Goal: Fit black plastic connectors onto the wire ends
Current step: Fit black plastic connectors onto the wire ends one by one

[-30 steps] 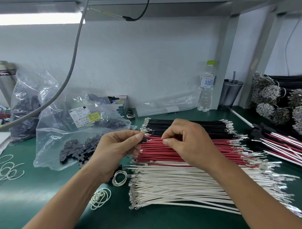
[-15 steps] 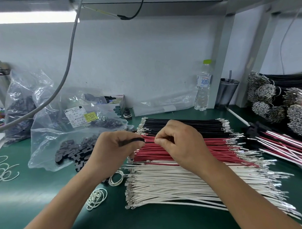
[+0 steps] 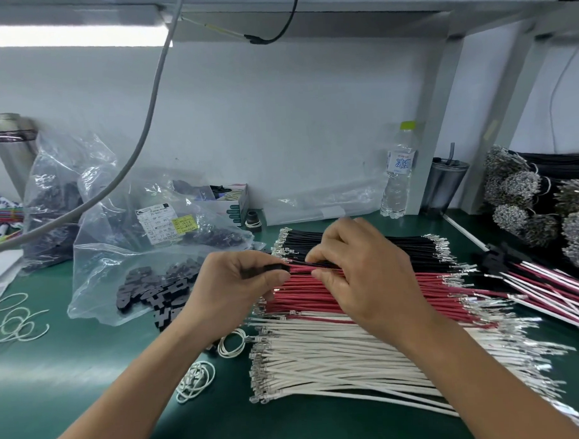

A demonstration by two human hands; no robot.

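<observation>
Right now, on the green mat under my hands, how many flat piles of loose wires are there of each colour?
Black wire pile: 1
Red wire pile: 1
White wire pile: 1
Total: 3

Assembly workbench: sorted wire bundles (image 3: 350, 315), connector bags (image 3: 158, 256).

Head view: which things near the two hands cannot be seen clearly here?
- Black connector: mostly covered by left hand fingers; shape unclear.
- Wire end entering it: too small to judge whether seated.
- Black wire: its length hidden under right hand.
- Bag label: text blurred.
</observation>
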